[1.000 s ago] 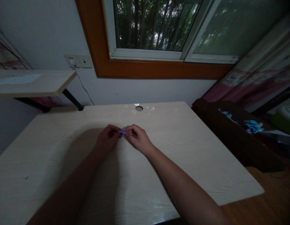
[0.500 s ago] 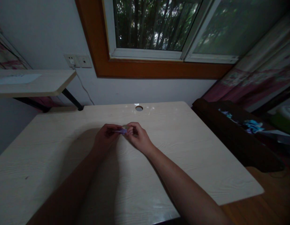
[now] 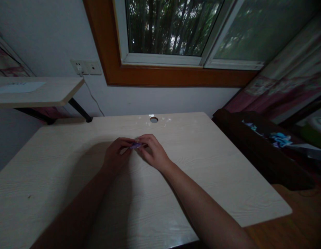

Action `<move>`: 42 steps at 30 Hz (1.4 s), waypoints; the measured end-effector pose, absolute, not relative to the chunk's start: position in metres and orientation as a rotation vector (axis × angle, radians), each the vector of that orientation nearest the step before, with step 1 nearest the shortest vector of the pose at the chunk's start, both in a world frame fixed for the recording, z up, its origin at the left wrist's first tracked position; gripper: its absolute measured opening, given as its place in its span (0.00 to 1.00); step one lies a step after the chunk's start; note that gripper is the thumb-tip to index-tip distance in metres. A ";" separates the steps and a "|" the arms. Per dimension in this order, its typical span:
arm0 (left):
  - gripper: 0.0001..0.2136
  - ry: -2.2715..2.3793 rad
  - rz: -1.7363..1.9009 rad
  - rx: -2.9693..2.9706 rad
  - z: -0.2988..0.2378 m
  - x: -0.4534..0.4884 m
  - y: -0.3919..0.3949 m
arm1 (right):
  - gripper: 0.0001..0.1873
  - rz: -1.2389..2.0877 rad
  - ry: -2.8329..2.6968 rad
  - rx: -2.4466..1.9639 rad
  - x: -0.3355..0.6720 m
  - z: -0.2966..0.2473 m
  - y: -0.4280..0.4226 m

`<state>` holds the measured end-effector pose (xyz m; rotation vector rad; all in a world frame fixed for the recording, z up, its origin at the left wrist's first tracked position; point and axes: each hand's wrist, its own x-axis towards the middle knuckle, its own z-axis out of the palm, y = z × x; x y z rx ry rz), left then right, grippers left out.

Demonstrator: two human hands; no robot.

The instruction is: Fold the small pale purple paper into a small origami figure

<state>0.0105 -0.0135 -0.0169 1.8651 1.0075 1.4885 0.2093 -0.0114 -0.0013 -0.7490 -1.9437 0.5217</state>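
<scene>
A: Start at the left. What's there?
B: A shelf (image 3: 59,90) with a paper (image 3: 19,87) on it. Its black legs (image 3: 80,110) stand at the back left corner of the desk (image 3: 207,155). A dark speck (image 3: 29,196) lies in from the left edge.
A: And behind that corner?
B: Sockets (image 3: 85,67) on the wall, with a white cable (image 3: 91,94) running down behind the back edge.
A: Now the hands.
B: The left hand (image 3: 116,154) comes first, thumb and fingers pinched on the left end of something small and purple.
A: Where is the purple piece (image 3: 135,145) exactly?
B: Between the two hands, over the desk, nearer the back edge than the front. Fingers hide much of it, and I can't tell whether it touches the top.
A: The right hand (image 3: 154,152)?
B: Curled, its fingertips gripping the right end of the piece.
A: Anything farther along?
B: A round hole (image 3: 154,120) by the back edge, the window (image 3: 165,27) above, then a curtain (image 3: 269,83). Past the right edge, a blue bundle (image 3: 280,139) lies on dark furniture (image 3: 264,166).
</scene>
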 end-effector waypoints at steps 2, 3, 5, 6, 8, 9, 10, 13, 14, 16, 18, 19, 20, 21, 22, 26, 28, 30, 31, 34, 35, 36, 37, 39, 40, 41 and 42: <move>0.03 1.030 1.483 1.896 -0.016 0.010 -0.014 | 0.15 0.481 -1.960 -0.742 0.210 0.000 -0.012; 0.03 1.037 1.476 1.903 -0.016 0.009 -0.014 | 0.15 0.469 -1.967 -0.741 0.210 0.000 -0.012; 0.03 1.049 1.453 1.918 -0.015 0.009 -0.014 | 0.14 0.474 -1.976 -0.741 0.210 0.000 -0.011; 0.03 1.052 1.444 1.924 -0.015 0.009 -0.014 | 0.14 0.484 -1.978 -0.742 0.210 -0.001 -0.011; 0.02 1.049 1.431 1.929 -0.014 0.009 -0.015 | 0.13 0.497 -1.977 -0.750 0.211 -0.002 -0.010; 0.02 1.043 1.429 1.925 -0.013 0.009 -0.015 | 0.12 0.498 -1.973 -0.755 0.211 -0.002 -0.010; 0.02 1.034 1.431 1.915 -0.013 0.009 -0.015 | 0.12 0.496 -1.967 -0.759 0.211 -0.002 -0.009; 0.01 1.015 1.427 1.893 -0.013 0.010 -0.015 | 0.11 0.492 -1.946 -0.756 0.211 -0.003 -0.009; 0.01 1.012 1.424 1.895 -0.013 0.010 -0.015 | 0.11 0.493 -1.939 -0.750 0.211 -0.003 -0.009; 0.01 1.004 1.419 1.905 -0.014 0.009 -0.014 | 0.11 0.502 -1.934 -0.738 0.211 -0.004 -0.009; 0.01 0.989 1.425 1.913 -0.014 0.009 -0.014 | 0.10 0.510 -1.945 -0.727 0.212 -0.005 -0.009; 0.01 0.981 1.426 1.912 -0.014 0.009 -0.014 | 0.10 0.513 -1.950 -0.724 0.212 -0.006 -0.008; 0.01 0.978 1.425 1.908 -0.015 0.009 -0.013 | 0.10 0.515 -1.954 -0.721 0.212 -0.006 -0.008; 0.02 0.977 1.422 1.906 -0.015 0.008 -0.013 | 0.10 0.516 -1.956 -0.720 0.212 -0.007 -0.008; 0.02 0.978 1.421 1.903 -0.014 0.008 -0.013 | 0.10 0.515 -1.954 -0.721 0.213 -0.007 -0.008; 0.03 0.974 1.416 1.908 -0.013 0.008 -0.013 | 0.10 0.514 -1.935 -0.731 0.212 -0.007 -0.008; 0.03 0.977 1.400 1.903 -0.012 0.008 -0.013 | 0.10 0.517 -1.923 -0.736 0.212 -0.007 -0.008; 0.04 0.969 1.389 1.887 -0.011 0.008 -0.013 | 0.10 0.519 -1.917 -0.737 0.212 -0.007 -0.009; 0.04 0.959 1.387 1.879 -0.011 0.008 -0.013 | 0.10 0.518 -1.913 -0.735 0.212 -0.007 -0.009; 0.04 0.954 1.383 1.862 -0.011 0.008 -0.013 | 0.10 0.513 -1.899 -0.729 0.212 -0.007 -0.009; 0.04 0.960 1.382 1.864 -0.011 0.008 -0.014 | 0.10 0.513 -1.893 -0.730 0.212 -0.007 -0.009; 0.04 0.966 1.378 1.869 -0.010 0.008 -0.014 | 0.10 0.512 -1.890 -0.730 0.211 -0.007 -0.009; 0.05 0.970 1.374 1.874 -0.010 0.008 -0.014 | 0.10 0.512 -1.887 -0.730 0.211 -0.007 -0.009; 0.05 0.964 1.371 1.881 -0.009 0.008 -0.014 | 0.10 0.508 -1.883 -0.737 0.211 -0.007 -0.009; 0.05 0.961 1.370 1.882 -0.009 0.009 -0.014 | 0.10 0.505 -1.881 -0.737 0.211 -0.006 -0.009; 0.05 0.959 1.373 1.881 -0.009 0.009 -0.014 | 0.10 0.503 -1.880 -0.738 0.211 -0.006 -0.009; 0.05 0.958 1.374 1.876 -0.009 0.009 -0.014 | 0.10 0.503 -1.880 -0.738 0.211 -0.006 -0.009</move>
